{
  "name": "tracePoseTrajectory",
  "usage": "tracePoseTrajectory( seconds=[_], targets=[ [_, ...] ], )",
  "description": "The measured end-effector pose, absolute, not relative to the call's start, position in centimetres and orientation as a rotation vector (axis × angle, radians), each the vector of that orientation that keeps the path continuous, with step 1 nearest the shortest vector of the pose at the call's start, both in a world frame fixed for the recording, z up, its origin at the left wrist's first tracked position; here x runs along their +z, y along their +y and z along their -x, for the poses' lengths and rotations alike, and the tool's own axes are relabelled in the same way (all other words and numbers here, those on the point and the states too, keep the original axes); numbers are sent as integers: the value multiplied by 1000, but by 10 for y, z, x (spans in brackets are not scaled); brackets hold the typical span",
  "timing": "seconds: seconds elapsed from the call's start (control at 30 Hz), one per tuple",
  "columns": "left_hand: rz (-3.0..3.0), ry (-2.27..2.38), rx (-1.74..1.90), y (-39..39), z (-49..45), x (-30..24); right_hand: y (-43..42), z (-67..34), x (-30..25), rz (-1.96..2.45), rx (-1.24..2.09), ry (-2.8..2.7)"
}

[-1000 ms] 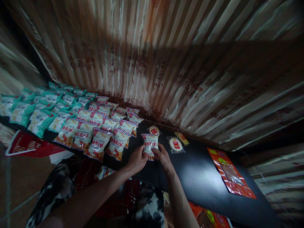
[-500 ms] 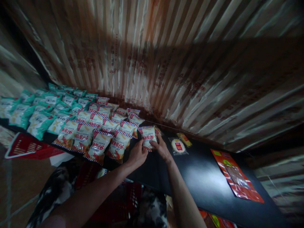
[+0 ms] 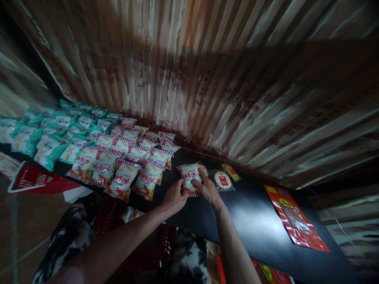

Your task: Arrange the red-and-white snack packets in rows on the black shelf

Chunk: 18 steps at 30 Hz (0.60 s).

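Note:
Between my two hands is a white snack bag (image 3: 189, 173) with red lettering and a striped top edge, just above or on the black shelf (image 3: 245, 213). My left hand (image 3: 175, 197) grips its lower left side with bent fingers. On the right side, the thumb of my right hand (image 3: 209, 189) presses on the bag's front and the fingers lie along its edge. Rows of matching snack bags (image 3: 122, 177) stand to the left. Partly hidden behind my right hand, a small packet (image 3: 203, 167) rests on the shelf.
Teal snack bags (image 3: 51, 150) fill the far left. Right of my hands lie a round white item in clear wrap (image 3: 222, 180), a yellow packet (image 3: 231, 172) and a flat orange package (image 3: 296, 219). Red baskets (image 3: 38, 177) stand below. A corrugated wall (image 3: 189, 79) rises behind.
Both hands have shifted a little right and toward me with the snack bag, widening the gap between it and the rows on the left. The small packet behind it shows more.

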<state>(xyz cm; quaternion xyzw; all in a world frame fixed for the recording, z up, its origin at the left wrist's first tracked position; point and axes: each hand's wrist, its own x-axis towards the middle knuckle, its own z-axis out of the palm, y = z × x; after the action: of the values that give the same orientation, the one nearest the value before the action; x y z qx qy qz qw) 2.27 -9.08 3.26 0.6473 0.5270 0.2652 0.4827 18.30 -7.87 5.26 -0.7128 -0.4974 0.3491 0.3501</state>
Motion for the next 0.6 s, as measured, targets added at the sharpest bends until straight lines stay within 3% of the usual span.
tracePoseTrajectory(
  seconds=[0.27,0.6],
  targets=[
    [-1704,1241,628,-129,-17,36,-127,-186,42,1853,888,-1128],
    [-1875,1222,903,-149,22,27,-143,-123,35,1932,786,-942]
  ],
)
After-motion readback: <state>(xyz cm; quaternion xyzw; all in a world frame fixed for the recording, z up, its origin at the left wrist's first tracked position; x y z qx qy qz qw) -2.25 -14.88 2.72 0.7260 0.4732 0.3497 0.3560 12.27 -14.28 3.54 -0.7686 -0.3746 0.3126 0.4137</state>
